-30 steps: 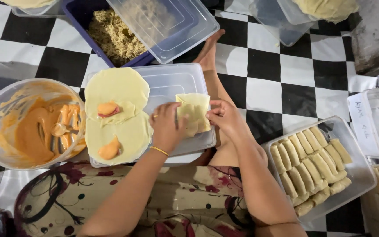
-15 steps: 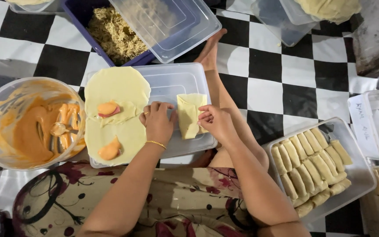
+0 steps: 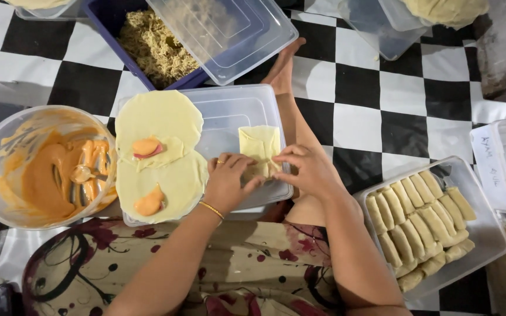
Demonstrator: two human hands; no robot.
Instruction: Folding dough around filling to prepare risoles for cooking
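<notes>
The left hand [image 3: 228, 181] rests palm down with fingers curled, their tips pinching the near edge of the folded wrapper [image 3: 260, 147]. The right hand [image 3: 307, 170] meets it from the other side, its fingers pressed together on the same near edge, so both hands grip the wrapper at its lower end and the rest of it extends away from them. The wrapper is pale yellow, folded to a rectangle, and lies on the clear plastic lid [image 3: 235, 114] that serves as the work surface. To the left, on the same lid, lie two round flat wrappers [image 3: 158, 153], each carrying a dab of orange filling. Further left stands a clear bowl [image 3: 7, 140] of orange sauce with a spoon in it. To the right, a clear tray [image 3: 487, 234] holds finished rolls in rows.
</notes>
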